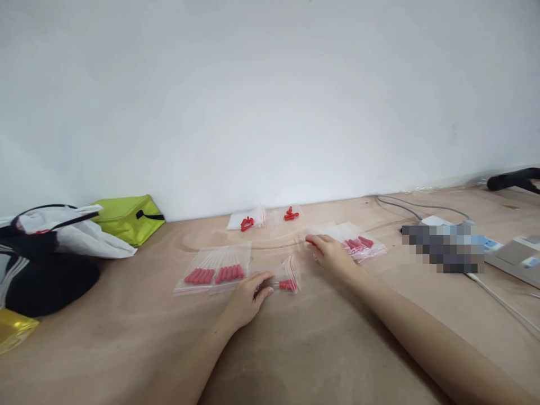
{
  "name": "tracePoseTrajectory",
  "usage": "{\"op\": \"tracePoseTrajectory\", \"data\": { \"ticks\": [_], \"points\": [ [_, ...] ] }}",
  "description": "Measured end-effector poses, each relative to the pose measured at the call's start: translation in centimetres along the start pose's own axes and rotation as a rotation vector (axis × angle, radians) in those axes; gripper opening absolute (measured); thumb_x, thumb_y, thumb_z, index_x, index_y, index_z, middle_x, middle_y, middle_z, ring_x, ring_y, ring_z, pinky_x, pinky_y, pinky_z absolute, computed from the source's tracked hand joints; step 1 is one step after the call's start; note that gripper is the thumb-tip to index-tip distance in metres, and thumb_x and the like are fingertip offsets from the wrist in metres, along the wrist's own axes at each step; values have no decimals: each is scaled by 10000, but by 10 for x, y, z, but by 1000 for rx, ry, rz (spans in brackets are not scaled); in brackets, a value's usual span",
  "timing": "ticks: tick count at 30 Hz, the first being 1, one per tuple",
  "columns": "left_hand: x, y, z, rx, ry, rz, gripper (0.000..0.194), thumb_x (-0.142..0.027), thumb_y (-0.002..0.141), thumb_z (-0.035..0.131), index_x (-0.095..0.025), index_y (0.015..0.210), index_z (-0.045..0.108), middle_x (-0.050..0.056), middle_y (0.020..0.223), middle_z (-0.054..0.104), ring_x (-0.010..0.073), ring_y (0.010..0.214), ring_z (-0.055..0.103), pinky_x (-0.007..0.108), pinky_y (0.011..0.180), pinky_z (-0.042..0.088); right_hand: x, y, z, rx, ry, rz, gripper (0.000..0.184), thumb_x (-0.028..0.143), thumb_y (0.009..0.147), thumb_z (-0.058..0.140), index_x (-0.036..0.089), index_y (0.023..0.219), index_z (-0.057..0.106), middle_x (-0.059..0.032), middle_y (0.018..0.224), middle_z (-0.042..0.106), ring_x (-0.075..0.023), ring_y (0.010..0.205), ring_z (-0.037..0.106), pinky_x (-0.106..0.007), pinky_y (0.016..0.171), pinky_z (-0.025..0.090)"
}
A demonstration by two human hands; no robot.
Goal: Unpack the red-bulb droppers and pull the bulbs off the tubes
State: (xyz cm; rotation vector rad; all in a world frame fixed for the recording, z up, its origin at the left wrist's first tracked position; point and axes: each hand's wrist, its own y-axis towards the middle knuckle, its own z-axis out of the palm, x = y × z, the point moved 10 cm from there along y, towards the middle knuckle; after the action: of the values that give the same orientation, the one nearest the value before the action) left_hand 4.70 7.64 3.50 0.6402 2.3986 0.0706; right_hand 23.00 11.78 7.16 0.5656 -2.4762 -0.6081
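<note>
My left hand [248, 299] rests on the table, thumb and fingers closing on the edge of a small clear zip bag [291, 273]. Red pieces [287, 284] lie inside that bag. Farther right, my right hand [333, 254] reaches over another clear bag, its fingers bent round a small red piece [310, 242]; their exact grip is partly hidden. Just beyond it, dull red rod-like pieces [358, 242] lie on or in a clear bag [377, 250]. Left of my left hand, two groups of red rods [199, 275] sit with overlapping clear bags [225, 256].
By the wall, bright red parts [247, 223] and more red parts [291, 214] lie with clear bags. A lime-green bag [126, 219] and black-and-white cloth items [50, 281] stand left. On the right are a power strip [514, 261], a grey cable [422, 201] and a blurred patch.
</note>
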Motion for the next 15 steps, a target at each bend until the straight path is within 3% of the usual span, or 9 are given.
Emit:
{"op": "tracePoseTrajectory", "data": {
  "ticks": [3, 6, 11, 15],
  "points": [
    [0, 0, 0, 5, 4, 3, 266, -236, 796, 474, -203, 1048, 552, 43, 1071, 604, 177, 997, 543, 325, 886, 414, 22, -11, 29, 138, -221, -148, 233, 154, 846, 384, 191, 966, 580, -87, 943, 611, -200, 867, 524, -310, 747, 372],
    [-1, 1, 1, 14, 10, 2, 265, -237, 797, 468, -205, 1047, 553, 39, 1073, 603, 175, 1001, 541, 324, 889, 413, 29, -17, 40, 186, -367, -209, 195, 193, 839, 441, 209, 961, 593, -78, 937, 610, -206, 862, 503, -323, 734, 329],
    [-3, 0, 0, 21, 21, -4, 270, -235, 799, 461, -200, 1050, 553, 39, 1074, 605, 173, 999, 543, 318, 886, 417, 31, -20, 34, 153, -427, -228, 237, 340, 834, 475, 252, 1033, 570, -61, 959, 606, -216, 898, 470, -361, 767, 274],
    [-2, 0, 1, 28, 29, -11, 278, -246, 802, 459, -195, 1060, 548, 43, 1091, 599, 172, 1014, 537, 321, 899, 410, 33, -22, 18, 48, -312, -213, 269, 375, 842, 450, 222, 1024, 575, -65, 975, 598, -214, 931, 455, -387, 823, 240]
  ]
}}
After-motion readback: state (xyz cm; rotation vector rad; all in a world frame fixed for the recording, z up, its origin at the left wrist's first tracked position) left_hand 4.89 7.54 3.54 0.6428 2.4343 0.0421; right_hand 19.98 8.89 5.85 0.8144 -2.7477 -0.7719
